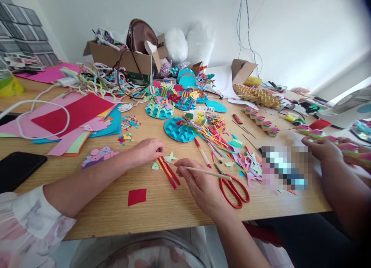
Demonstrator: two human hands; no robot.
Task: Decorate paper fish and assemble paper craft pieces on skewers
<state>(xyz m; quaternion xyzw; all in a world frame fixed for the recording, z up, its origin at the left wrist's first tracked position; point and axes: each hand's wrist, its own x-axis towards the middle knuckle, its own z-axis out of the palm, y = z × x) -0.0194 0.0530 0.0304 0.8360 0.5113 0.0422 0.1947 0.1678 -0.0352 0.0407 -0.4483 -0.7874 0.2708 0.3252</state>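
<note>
My left hand (150, 149) has its fingers pinched together just above the upper ends of red and yellow paper strips (168, 173); whatever is between the fingertips is hidden. Between my thumb and fingers, my right hand (199, 183) grips a thin wooden stick (207, 172), whose left end points towards the strips. Pale green paper pieces (155, 165), one like a fish head, lie beside the strips. A red paper rectangle (137, 197) rests flat nearer the table edge. Just right of my right hand are red-handled scissors (235, 192), lying partly spread.
Another person's hand (326, 150) touches a folded pink and green paper strand (348, 147) at right. Paper scraps (249, 165), a pen (203, 153) and a blue wavy disc (179, 129) lie beyond my hands. Coloured sheets (72, 113) and a black phone (21, 170) occupy the left.
</note>
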